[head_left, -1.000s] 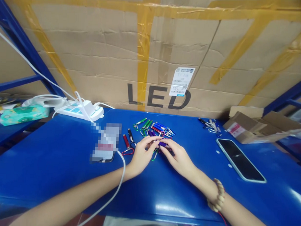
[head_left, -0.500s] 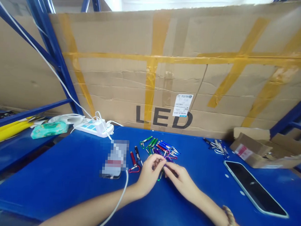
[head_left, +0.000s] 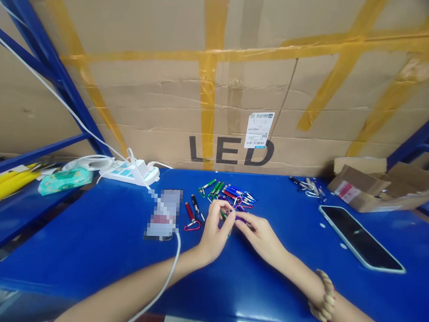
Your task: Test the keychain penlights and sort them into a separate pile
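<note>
My left hand (head_left: 215,234) is closed, with thumb and fingertips pinched on a green keychain tube (head_left: 223,216) that is mostly hidden. Its tips meet those of my right hand (head_left: 263,235), which is closed on a purple keychain tube (head_left: 241,219). Just beyond my fingers lies a pile of slim metal tubes with carabiner clips: green tubes (head_left: 218,188), blue tubes (head_left: 239,192) and a red tube (head_left: 229,195). Left of my left hand are a red tube with a red clip (head_left: 189,211) and a black tube (head_left: 194,203).
A phone with a blurred screen (head_left: 165,213) and white cable lies left. Behind it sits a white power strip (head_left: 129,173). At right are a dark-screened phone (head_left: 361,239), an open cardboard box (head_left: 368,192) and black and silver clip tubes (head_left: 308,187). A large carton (head_left: 160,102) stands behind.
The view has tilted down, so everything except the hands' grip sits higher in the picture. Purple now shows at my right fingertips, and the green clip below the hands is mostly hidden.
</note>
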Motion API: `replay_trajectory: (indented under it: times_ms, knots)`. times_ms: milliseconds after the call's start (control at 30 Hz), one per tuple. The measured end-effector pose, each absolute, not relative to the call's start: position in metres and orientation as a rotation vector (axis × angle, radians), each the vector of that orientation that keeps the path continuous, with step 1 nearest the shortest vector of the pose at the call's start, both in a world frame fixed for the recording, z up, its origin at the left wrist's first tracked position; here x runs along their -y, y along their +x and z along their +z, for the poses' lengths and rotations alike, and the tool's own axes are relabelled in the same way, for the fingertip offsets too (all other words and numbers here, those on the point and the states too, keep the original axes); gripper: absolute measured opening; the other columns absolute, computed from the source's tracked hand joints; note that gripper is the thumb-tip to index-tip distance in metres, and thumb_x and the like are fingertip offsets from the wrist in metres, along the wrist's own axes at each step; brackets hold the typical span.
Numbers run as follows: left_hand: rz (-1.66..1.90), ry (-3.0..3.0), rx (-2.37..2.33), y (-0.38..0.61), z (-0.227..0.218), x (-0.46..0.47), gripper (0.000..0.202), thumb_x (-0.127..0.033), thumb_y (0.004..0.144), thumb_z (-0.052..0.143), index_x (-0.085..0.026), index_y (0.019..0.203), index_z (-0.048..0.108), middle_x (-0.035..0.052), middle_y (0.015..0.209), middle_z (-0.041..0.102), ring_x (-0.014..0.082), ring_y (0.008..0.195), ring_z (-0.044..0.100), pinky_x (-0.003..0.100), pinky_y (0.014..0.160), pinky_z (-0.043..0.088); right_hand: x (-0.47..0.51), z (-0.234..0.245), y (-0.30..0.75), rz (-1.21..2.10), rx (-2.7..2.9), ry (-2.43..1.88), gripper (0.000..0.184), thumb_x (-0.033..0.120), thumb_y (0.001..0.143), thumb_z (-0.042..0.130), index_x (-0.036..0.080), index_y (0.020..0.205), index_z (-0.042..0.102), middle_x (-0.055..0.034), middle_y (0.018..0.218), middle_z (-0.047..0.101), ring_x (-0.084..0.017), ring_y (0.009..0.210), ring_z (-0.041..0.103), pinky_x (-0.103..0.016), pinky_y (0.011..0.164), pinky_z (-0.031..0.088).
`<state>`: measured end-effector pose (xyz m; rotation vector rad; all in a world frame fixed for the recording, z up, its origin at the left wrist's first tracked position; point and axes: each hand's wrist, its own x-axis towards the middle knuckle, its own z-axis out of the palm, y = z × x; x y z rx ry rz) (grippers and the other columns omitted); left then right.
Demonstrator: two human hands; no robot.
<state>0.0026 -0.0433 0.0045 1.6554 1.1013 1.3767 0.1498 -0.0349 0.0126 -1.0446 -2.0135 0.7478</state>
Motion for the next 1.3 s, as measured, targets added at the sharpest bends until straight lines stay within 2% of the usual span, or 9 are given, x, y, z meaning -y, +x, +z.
replay_trajectory:
  times_ms: [167, 300, 400, 467, 600, 700, 800, 1167, 1300]
  knots:
    - [1.470, 1.598, -0.906, 0.001, 0.004, 0.045, 0.026, -0.038, 0.091, 0.038, -0.019, 0.104, 0.049, 0.0080, 0.105, 0.050, 0.0215, 0.102, 0.047, 0.034, 0.089, 0.036, 0.036, 0.008, 0.150, 0.670, 2.099, -1.057, 0.034, 0.039, 0.088, 0.053, 0.017, 0.111, 0.065, -0.0078, 0.099, 0.071, -0.020, 0.080, 0.068, -0.032, 0.075, 0.054]
    - [1.273, 1.260, -0.676, 0.002, 0.005, 0.039, 0.037, -0.042, 0.090, 0.029, -0.015, 0.097, 0.053, 0.0102, 0.098, 0.057, 0.0240, 0.098, 0.053, 0.038, 0.092, 0.038, 0.038, 0.007, 0.151, 0.552, 2.301, -0.989, 0.037, 0.038, 0.090, 0.050, 0.019, 0.122, 0.057, -0.0087, 0.118, 0.065, -0.022, 0.101, 0.064, -0.035, 0.088, 0.050]
    - [1.237, 1.178, -0.686, 0.001, 0.007, 0.033, 0.039, -0.043, 0.086, 0.031, -0.014, 0.092, 0.056, 0.0113, 0.094, 0.061, 0.0252, 0.095, 0.056, 0.039, 0.091, 0.039, 0.036, 0.007, 0.153, 0.488, 2.386, -1.007, 0.035, 0.033, 0.094, 0.043, 0.021, 0.125, 0.054, -0.0082, 0.122, 0.063, -0.021, 0.108, 0.061, -0.037, 0.091, 0.049]
    - [1.258, 1.192, -0.719, -0.001, 0.007, 0.031, 0.039, -0.043, 0.084, 0.033, -0.013, 0.091, 0.057, 0.0116, 0.095, 0.062, 0.0256, 0.096, 0.056, 0.038, 0.092, 0.039, 0.032, 0.007, 0.156, 0.456, 2.407, -1.042, 0.033, 0.032, 0.095, 0.042, 0.022, 0.123, 0.056, -0.0072, 0.116, 0.066, -0.021, 0.103, 0.064, -0.035, 0.087, 0.050]
    - [1.211, 1.178, -0.741, -0.004, 0.006, 0.028, 0.040, -0.040, 0.085, 0.029, -0.014, 0.093, 0.058, 0.0116, 0.096, 0.063, 0.0257, 0.098, 0.056, 0.039, 0.092, 0.038, 0.022, 0.006, 0.166, 0.390, 2.441, -1.103, 0.031, 0.042, 0.092, 0.045, 0.024, 0.111, 0.064, -0.0039, 0.092, 0.074, -0.019, 0.079, 0.069, -0.029, 0.071, 0.050]
    - [1.207, 1.188, -0.768, -0.004, 0.006, 0.027, 0.036, -0.037, 0.084, 0.032, -0.014, 0.089, 0.058, 0.0107, 0.093, 0.063, 0.0246, 0.096, 0.056, 0.037, 0.090, 0.039, 0.017, 0.004, 0.171, 0.351, 2.500, -1.038, 0.031, 0.046, 0.091, 0.046, 0.027, 0.102, 0.068, -0.0015, 0.096, 0.073, -0.018, 0.081, 0.068, -0.028, 0.072, 0.047]
    - [1.198, 1.219, -0.774, -0.004, 0.006, 0.026, 0.032, -0.035, 0.081, 0.036, -0.014, 0.087, 0.059, 0.0099, 0.091, 0.062, 0.0237, 0.094, 0.056, 0.035, 0.087, 0.040, 0.015, 0.002, 0.173, 0.360, 2.500, -0.982, 0.033, 0.048, 0.090, 0.046, 0.028, 0.103, 0.068, -0.0008, 0.100, 0.073, -0.018, 0.085, 0.068, -0.028, 0.074, 0.045]
    - [1.201, 1.283, -0.731, -0.005, 0.001, 0.026, 0.031, -0.035, 0.082, 0.036, -0.014, 0.088, 0.059, 0.0092, 0.093, 0.060, 0.0239, 0.093, 0.054, 0.034, 0.086, 0.040, 0.018, 0.001, 0.169, 0.440, 2.338, -1.075, 0.035, 0.052, 0.088, 0.047, 0.028, 0.099, 0.071, 0.0000, 0.082, 0.074, -0.015, 0.070, 0.067, -0.024, 0.065, 0.046]
    - [1.193, 1.312, -0.741, -0.005, -0.002, 0.025, 0.031, -0.034, 0.083, 0.034, -0.015, 0.089, 0.058, 0.0087, 0.093, 0.060, 0.0240, 0.094, 0.054, 0.034, 0.086, 0.040, 0.021, 0.003, 0.165, 0.406, 2.341, -1.103, 0.034, 0.053, 0.087, 0.049, 0.029, 0.094, 0.072, 0.0005, 0.084, 0.074, -0.016, 0.070, 0.067, -0.025, 0.066, 0.046]
